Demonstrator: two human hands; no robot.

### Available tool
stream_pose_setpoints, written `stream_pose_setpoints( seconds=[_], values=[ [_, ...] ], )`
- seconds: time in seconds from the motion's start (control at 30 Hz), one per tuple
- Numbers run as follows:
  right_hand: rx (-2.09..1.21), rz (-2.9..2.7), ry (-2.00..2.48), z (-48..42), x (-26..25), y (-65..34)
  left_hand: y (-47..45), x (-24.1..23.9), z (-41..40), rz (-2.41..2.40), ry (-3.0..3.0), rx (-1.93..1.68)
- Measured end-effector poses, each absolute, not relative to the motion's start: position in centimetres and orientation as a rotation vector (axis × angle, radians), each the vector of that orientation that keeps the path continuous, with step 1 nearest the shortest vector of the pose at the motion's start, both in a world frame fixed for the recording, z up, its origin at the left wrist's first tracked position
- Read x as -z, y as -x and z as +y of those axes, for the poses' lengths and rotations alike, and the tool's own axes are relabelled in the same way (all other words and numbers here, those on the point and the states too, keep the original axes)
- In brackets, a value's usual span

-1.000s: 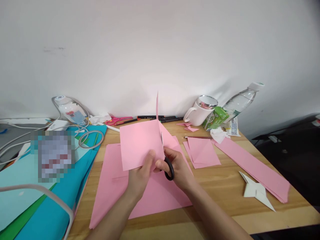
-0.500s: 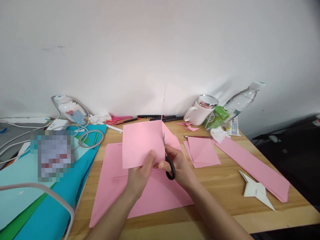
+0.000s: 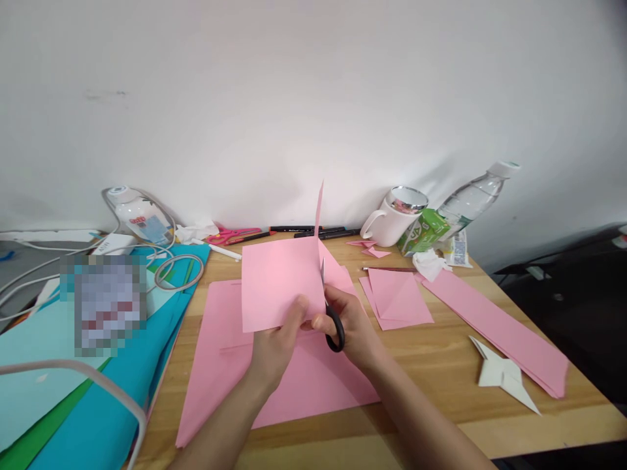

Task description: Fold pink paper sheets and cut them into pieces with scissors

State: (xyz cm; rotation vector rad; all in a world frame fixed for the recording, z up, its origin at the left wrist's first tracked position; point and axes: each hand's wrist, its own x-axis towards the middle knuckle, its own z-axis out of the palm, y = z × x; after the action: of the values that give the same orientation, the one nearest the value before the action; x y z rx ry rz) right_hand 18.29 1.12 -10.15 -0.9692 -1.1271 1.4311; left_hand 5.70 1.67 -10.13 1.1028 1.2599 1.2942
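Observation:
A piece of pink paper (image 3: 279, 281) is pinched along its lower edge by my left hand (image 3: 281, 339), thumb on top. My right hand (image 3: 350, 323) is closed around black-handled scissors (image 3: 335, 329), whose blades point up along the right side of that paper. A narrow pink strip (image 3: 319, 212) stands up from the paper's top right corner against the wall. Beneath both hands lie large pink sheets (image 3: 304, 391) on the wooden table (image 3: 416, 418).
Cut pink squares (image 3: 399, 297), long pink strips (image 3: 499, 333) and a folded white paper star (image 3: 502, 372) lie on the right. Behind them stand a mug (image 3: 394, 219), a green carton (image 3: 424, 232) and a water bottle (image 3: 477, 196). Blue folders (image 3: 122, 398) and cables (image 3: 179, 271) occupy the left.
The upright strip has turned a little and its broader face shows more. The paper and both hands stay almost in place.

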Motion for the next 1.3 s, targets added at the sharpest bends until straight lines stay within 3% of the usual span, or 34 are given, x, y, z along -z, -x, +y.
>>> stream_pose_setpoints(
  seconds=[1.3],
  values=[
    [-1.413,-1.159,0.969,0.98,10.10,-18.26,-5.69,9.99,1.68,1.245,-1.105,-1.254]
  ],
)
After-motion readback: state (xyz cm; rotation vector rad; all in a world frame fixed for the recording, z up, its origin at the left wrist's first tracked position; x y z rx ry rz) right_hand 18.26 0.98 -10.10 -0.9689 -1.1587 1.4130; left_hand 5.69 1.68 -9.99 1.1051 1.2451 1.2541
